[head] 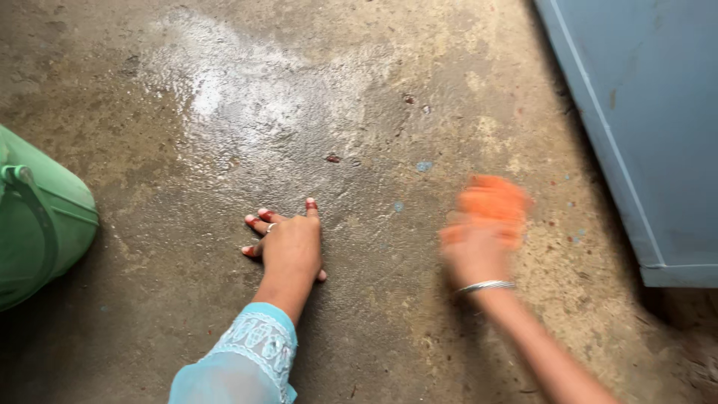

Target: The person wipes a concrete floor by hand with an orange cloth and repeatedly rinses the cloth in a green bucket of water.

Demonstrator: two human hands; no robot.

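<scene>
My left hand (290, 243) lies flat on the wet concrete floor (359, 135), fingers spread, a ring on one finger and a light blue embroidered sleeve behind the wrist. My right hand (479, 251) is blurred with motion and grips an orange scrubbing cloth or pad (493, 203) pressed to the floor. A silver bangle sits on that wrist. A pale wet patch (247, 90) spreads across the floor ahead of both hands.
A green plastic bucket (41, 217) with a handle stands at the left edge. A blue-grey metal cabinet or door (643, 112) fills the right side, its lower corner near my right hand. Small specks of dirt dot the floor.
</scene>
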